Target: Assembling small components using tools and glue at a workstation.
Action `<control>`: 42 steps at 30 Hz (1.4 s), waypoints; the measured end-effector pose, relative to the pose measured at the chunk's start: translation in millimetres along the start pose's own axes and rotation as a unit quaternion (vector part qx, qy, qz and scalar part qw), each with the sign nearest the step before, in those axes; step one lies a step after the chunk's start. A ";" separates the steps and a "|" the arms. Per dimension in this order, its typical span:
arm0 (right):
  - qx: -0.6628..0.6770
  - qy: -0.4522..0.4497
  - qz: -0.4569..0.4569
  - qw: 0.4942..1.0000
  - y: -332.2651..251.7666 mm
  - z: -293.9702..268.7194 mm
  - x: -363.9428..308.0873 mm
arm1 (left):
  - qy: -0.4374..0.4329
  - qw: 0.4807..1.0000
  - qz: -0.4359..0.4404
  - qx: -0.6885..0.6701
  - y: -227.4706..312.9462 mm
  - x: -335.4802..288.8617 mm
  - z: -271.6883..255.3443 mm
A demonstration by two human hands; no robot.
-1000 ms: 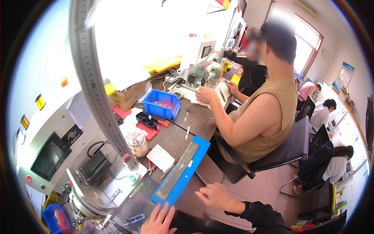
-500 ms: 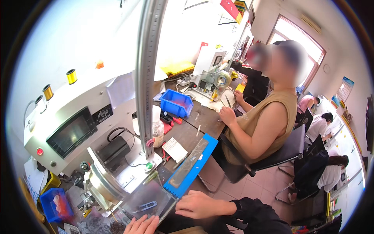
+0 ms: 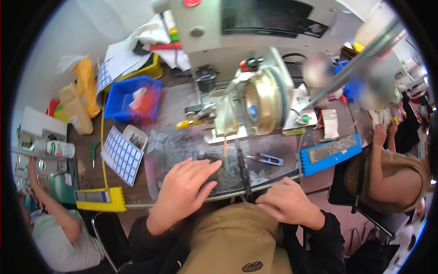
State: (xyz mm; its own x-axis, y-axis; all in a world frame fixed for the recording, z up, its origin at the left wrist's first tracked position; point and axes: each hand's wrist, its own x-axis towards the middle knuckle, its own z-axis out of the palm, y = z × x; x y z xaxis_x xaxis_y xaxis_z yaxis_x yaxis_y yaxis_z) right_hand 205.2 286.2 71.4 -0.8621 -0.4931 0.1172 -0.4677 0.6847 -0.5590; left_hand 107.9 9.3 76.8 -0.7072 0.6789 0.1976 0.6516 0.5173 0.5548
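My left hand [image 3: 185, 189] reaches over the work surface [image 3: 178, 144], fingers stretched and thumb apart, holding nothing I can see. Its fingertips lie at a small pile of fine dark pieces [image 3: 209, 156]; whether they touch it is unclear. By the table's front edge, my right hand [image 3: 292, 201] has its fingers curled in; anything inside is hidden. Between the hands lies a long black strip [image 3: 243, 171]. Blue-handled thread snips [image 3: 269, 159] rest beyond the right hand. Ahead stands a machine with a large round metal wheel [image 3: 260, 104] and a thin pointed rod [image 3: 225, 147].
At the left are a blue bin [image 3: 125, 98] with reddish contents, a small white dish [image 3: 135, 135], a blue-and-white label sheet [image 3: 123, 155] and a yellow toothed tray [image 3: 101, 199]. A blue toothed tray [image 3: 331, 155] lies right. Co-workers [image 3: 68, 242] [image 3: 388, 176] sit at both sides.
My view has swung left and down toward the machine and work surface. The left hand now shows fully, over the dark pile; the right hand stays curled near the table edge.
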 end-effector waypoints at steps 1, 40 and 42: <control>-0.005 -0.017 -0.001 1.000 -1.9 0.5 5.0 | -0.001 1.000 -0.018 0.003 -6.0 -4.5 -1.1; -0.205 -0.018 -0.058 0.977 2.0 82.2 77.8 | 0.076 0.992 -0.098 0.013 -50.6 -46.4 43.4; -0.201 -0.020 -0.056 0.978 1.9 82.1 77.8 | 0.075 0.992 -0.100 0.011 -48.7 -45.0 43.4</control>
State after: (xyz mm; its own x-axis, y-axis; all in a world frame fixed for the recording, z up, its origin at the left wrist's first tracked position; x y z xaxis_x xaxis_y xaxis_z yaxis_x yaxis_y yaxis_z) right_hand 153.3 205.0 12.1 -0.7960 -0.5926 0.1232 -0.6053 0.7766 -0.1747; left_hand 119.9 -23.8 5.8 -0.8543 0.4779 0.2046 0.4995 0.6456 0.5776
